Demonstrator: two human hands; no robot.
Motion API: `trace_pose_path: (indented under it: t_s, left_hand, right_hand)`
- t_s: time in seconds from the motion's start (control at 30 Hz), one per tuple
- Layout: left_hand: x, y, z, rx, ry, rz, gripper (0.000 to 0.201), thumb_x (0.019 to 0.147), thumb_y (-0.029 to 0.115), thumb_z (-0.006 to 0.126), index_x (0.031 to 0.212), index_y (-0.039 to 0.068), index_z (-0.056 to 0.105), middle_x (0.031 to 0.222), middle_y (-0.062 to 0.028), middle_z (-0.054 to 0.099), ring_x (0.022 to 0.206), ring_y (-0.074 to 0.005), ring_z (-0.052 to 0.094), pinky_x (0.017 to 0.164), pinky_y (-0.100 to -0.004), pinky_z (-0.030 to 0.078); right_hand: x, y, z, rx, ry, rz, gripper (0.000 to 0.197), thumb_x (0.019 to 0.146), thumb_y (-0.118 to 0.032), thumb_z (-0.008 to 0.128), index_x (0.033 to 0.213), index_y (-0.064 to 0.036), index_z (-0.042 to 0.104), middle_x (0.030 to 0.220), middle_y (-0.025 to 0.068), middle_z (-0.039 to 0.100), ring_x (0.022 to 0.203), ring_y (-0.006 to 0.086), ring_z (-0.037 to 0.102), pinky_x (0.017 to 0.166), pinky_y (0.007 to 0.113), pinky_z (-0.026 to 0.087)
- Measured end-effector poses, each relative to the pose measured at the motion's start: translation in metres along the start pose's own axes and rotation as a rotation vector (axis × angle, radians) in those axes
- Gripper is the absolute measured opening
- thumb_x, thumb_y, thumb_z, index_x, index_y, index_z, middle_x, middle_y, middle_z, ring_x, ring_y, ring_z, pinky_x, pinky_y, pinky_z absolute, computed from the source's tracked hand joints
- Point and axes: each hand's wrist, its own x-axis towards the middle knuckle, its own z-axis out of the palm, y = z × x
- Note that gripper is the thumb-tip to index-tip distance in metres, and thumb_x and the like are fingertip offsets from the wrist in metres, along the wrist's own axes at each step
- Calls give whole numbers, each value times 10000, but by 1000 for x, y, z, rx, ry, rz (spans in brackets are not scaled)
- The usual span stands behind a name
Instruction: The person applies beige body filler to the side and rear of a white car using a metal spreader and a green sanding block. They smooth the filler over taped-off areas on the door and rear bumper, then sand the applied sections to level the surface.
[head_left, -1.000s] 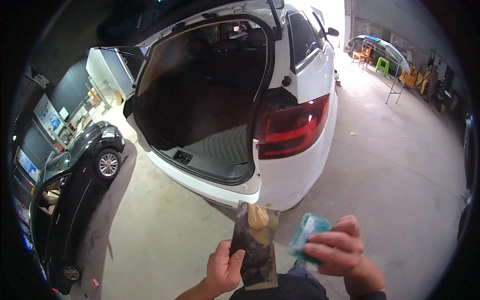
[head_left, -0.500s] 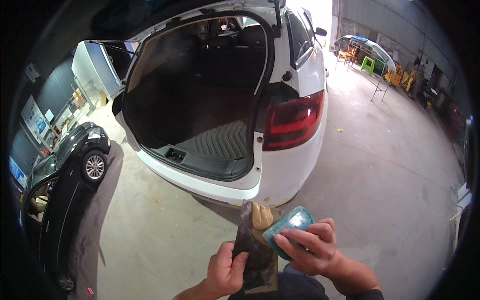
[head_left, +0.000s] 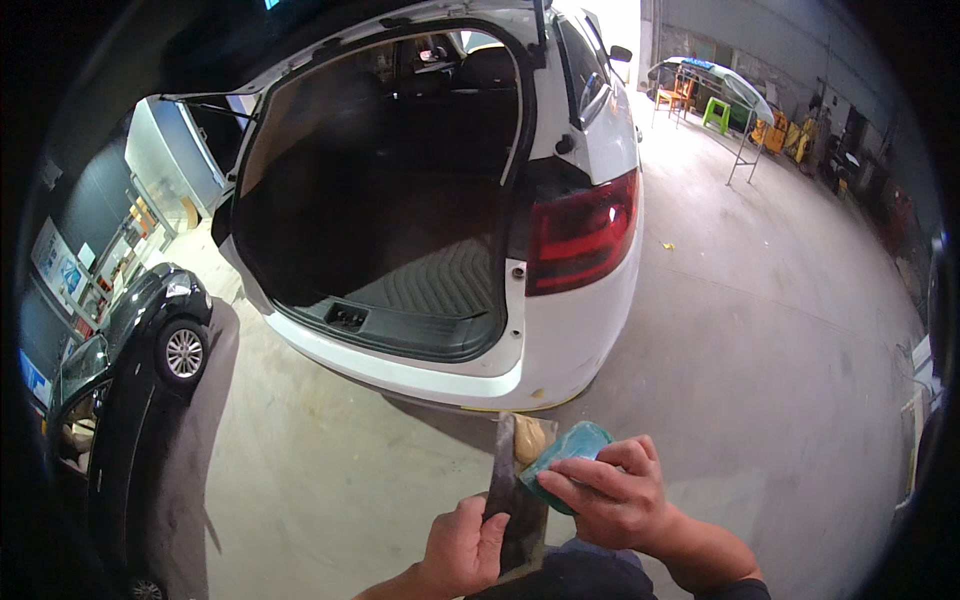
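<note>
My left hand (head_left: 466, 548) is closed on the edge of a dark flat mixing board (head_left: 508, 505), thumb on top. Near the board's far end sits a mound of tan putty (head_left: 529, 440). My right hand (head_left: 612, 492) pinches a teal putty spreader (head_left: 566, 452), fingers over its upper face. The spreader lies at the right side of the putty, its near edge at the board; whether it touches the putty I cannot tell. Just beyond stands a white car (head_left: 440, 378) with its tailgate raised. Yellowish patches (head_left: 538, 394) mark its lower rear corner.
A red tail light (head_left: 585, 240) is on the car's right rear corner. To the left a black car (head_left: 135, 340) is parked. At the far right, a panel on a metal stand (head_left: 742, 155), a green stool (head_left: 716, 112) and an orange chair (head_left: 678, 92) stand on the concrete floor (head_left: 760, 330).
The board tilts a little more edge-on, and the putty mound looks narrower. My right hand and the spreader have shifted slightly left. The whole view has turned a little.
</note>
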Motion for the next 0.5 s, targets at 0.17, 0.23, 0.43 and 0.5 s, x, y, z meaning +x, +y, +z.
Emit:
trace_pose_path:
  t_s: [0.17, 0.23, 0.43, 0.5]
  left_hand:
    - [26, -38, 18, 203, 71, 223, 250, 900, 62, 664, 1108, -43, 573, 784, -210, 649, 646, -429, 635, 570, -484, 511]
    - [38, -41, 17, 145, -16, 30, 246, 963, 93, 628, 1146, -55, 559, 869, -180, 678, 706, -331, 674, 640, -411, 543]
    - [86, -45, 64, -816, -190, -396, 226, 1064, 119, 489, 1218, -42, 532, 1099, -65, 652, 979, -100, 586, 899, -271, 489]
    - [102, -47, 80, -829, -244, -429, 223, 1065, 112, 481, 1229, -33, 528, 1134, -65, 642, 995, -100, 582, 907, -270, 484]
  right_hand:
    - [-13, 37, -1, 154, 116, 289, 346, 668, 24, 691, 977, -116, 760, 940, 24, 700, 800, 225, 559, 758, 375, 419]
    - [-29, 57, -1, 541, 186, 619, 319, 748, 85, 660, 1020, -64, 735, 989, 96, 693, 873, 237, 598, 829, 359, 475]
    - [-65, 123, 19, 1848, 365, 1013, 261, 893, 8, 637, 1153, 29, 633, 1070, 94, 688, 1012, 175, 654, 930, 329, 513]
    - [-70, 140, 31, 1917, 310, 990, 253, 899, 1, 637, 1151, 21, 639, 1058, 88, 693, 1008, 169, 655, 921, 324, 515]
